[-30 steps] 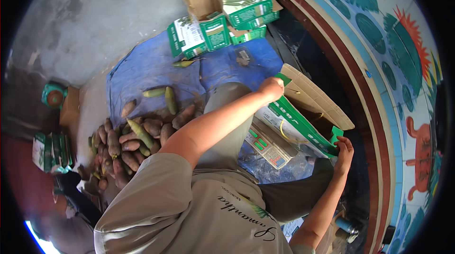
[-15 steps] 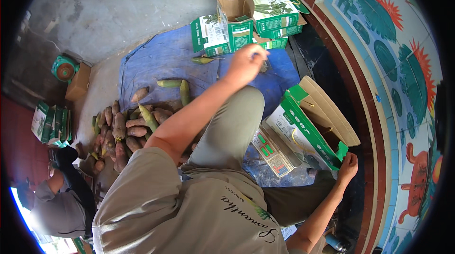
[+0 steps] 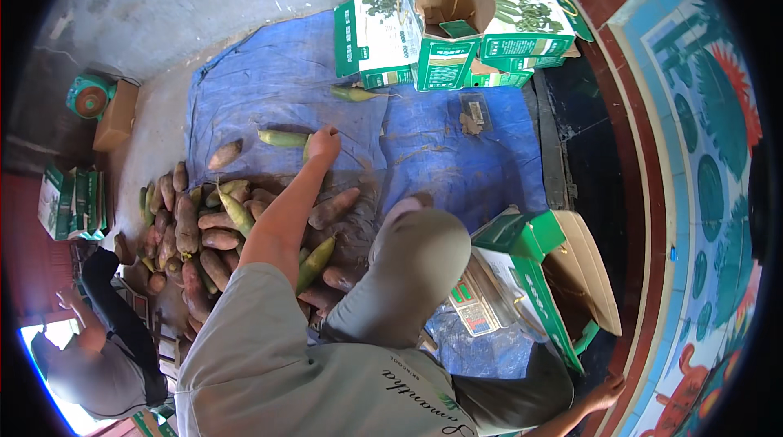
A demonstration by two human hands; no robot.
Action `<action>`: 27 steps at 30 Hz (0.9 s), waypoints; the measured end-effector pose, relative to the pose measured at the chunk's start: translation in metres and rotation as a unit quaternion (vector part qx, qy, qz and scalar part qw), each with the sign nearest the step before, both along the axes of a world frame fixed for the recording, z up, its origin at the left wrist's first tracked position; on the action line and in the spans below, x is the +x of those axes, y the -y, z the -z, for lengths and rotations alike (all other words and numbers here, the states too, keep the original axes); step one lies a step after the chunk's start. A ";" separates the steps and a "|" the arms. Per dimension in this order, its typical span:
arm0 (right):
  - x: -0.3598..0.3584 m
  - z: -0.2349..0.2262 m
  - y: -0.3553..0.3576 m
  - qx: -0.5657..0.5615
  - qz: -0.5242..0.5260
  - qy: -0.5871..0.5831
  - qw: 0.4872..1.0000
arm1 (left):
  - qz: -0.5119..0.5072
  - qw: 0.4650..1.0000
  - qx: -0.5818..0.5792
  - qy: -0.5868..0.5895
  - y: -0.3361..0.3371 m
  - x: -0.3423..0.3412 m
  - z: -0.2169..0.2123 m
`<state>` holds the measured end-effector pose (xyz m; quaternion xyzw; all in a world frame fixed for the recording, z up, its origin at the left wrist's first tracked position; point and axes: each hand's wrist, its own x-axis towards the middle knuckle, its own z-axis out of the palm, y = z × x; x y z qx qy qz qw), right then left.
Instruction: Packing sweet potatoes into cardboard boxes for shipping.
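Note:
My left hand (image 3: 323,143) reaches out over the blue tarp (image 3: 440,143) to the top of a pile of sweet potatoes (image 3: 200,233) mixed with green corn cobs. Its fingers curl down over the end of an upright green cob (image 3: 307,153), next to another cob (image 3: 281,138) lying flat. My right hand (image 3: 608,392) rests open on the dark floor at the lower right, beside an open green-and-white carton (image 3: 538,274). My bent knee (image 3: 416,257) sits between the pile and that carton.
A small weighing scale (image 3: 471,306) stands by the carton. Several green-and-white cartons (image 3: 440,29) are stacked at the tarp's far edge, with one lone cob (image 3: 352,94) nearby. More cartons (image 3: 69,200) lie at the left. Another person (image 3: 98,355) crouches at the lower left.
My left hand has swung from the open carton on the right, across the tarp, down to the cobs at the pile. My right hand stays near the carton.

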<state>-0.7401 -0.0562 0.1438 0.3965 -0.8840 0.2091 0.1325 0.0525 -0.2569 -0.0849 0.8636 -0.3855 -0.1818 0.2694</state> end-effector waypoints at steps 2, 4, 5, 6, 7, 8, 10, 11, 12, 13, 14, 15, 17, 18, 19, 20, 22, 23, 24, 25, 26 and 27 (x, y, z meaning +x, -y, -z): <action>-0.014 0.002 -0.014 0.042 0.032 -0.029 0.998 | -0.008 0.999 0.039 0.017 0.020 0.004 0.019; -0.069 0.016 -0.062 0.013 0.088 -0.040 0.995 | 0.013 0.997 0.078 0.016 0.054 -0.010 0.026; -0.075 0.027 -0.058 -0.014 0.090 -0.035 0.995 | 0.017 0.992 0.119 0.030 0.061 -0.006 0.032; -0.082 0.029 -0.060 0.036 0.100 -0.087 0.990 | 0.014 0.991 0.131 0.027 0.069 0.000 0.050; -0.072 0.036 -0.051 0.089 0.104 -0.128 0.982 | 0.032 0.988 0.136 0.070 0.073 0.013 0.065; -0.071 0.028 -0.041 0.085 0.105 -0.133 0.982 | 0.060 0.986 0.123 0.097 0.087 0.014 0.070; -0.065 0.023 -0.025 0.090 0.103 -0.129 0.982 | 0.094 0.983 0.112 0.115 0.112 0.008 0.082; -0.062 0.024 -0.014 0.098 0.102 -0.125 0.982 | 0.127 0.977 0.102 0.139 0.124 0.004 0.088; -0.060 0.025 -0.005 0.106 0.102 -0.121 0.982 | 0.130 0.976 0.109 0.136 0.138 -0.001 0.093; -0.059 0.027 0.004 0.112 0.101 -0.116 0.982 | 0.151 0.969 0.123 0.151 0.153 -0.005 0.097; -0.058 0.027 0.008 0.119 0.103 -0.113 0.981 | 0.174 0.961 0.136 0.164 0.167 -0.011 0.100; -0.057 0.027 0.013 0.124 0.104 -0.109 0.981 | 0.178 0.961 0.140 0.161 0.179 -0.015 0.101; -0.054 0.027 0.017 0.136 0.107 -0.099 0.980 | 0.228 0.945 0.177 0.154 0.196 -0.021 0.104; -0.052 0.028 0.019 0.141 0.108 -0.094 0.980 | 0.231 0.944 0.181 0.152 0.202 -0.022 0.113; -0.052 0.028 0.021 0.146 0.108 -0.088 0.979 | 0.225 0.941 0.188 0.170 0.206 -0.023 0.119; -0.052 0.029 0.023 0.151 0.107 -0.082 0.979 | 0.219 0.937 0.195 0.188 0.208 -0.022 0.125; -0.052 0.029 0.028 0.163 0.103 -0.069 0.979 | 0.245 0.916 0.227 0.223 0.212 -0.015 0.126; -0.053 0.029 0.031 0.169 0.099 -0.062 0.979 | 0.269 0.892 0.254 0.259 0.209 -0.012 0.126; -0.054 0.030 0.035 0.175 0.094 -0.054 0.979 | 0.270 0.891 0.202 0.303 0.200 -0.008 0.137; -0.054 0.032 0.039 0.178 0.089 -0.044 0.979 | 0.267 0.891 0.206 0.305 0.190 -0.003 0.140; -0.056 0.034 0.044 0.181 0.086 -0.036 0.979 | 0.290 0.880 0.228 0.299 0.176 -0.002 0.140; -0.057 0.038 0.048 0.183 0.081 -0.026 0.979 | 0.312 0.869 0.249 0.293 0.160 0.000 0.139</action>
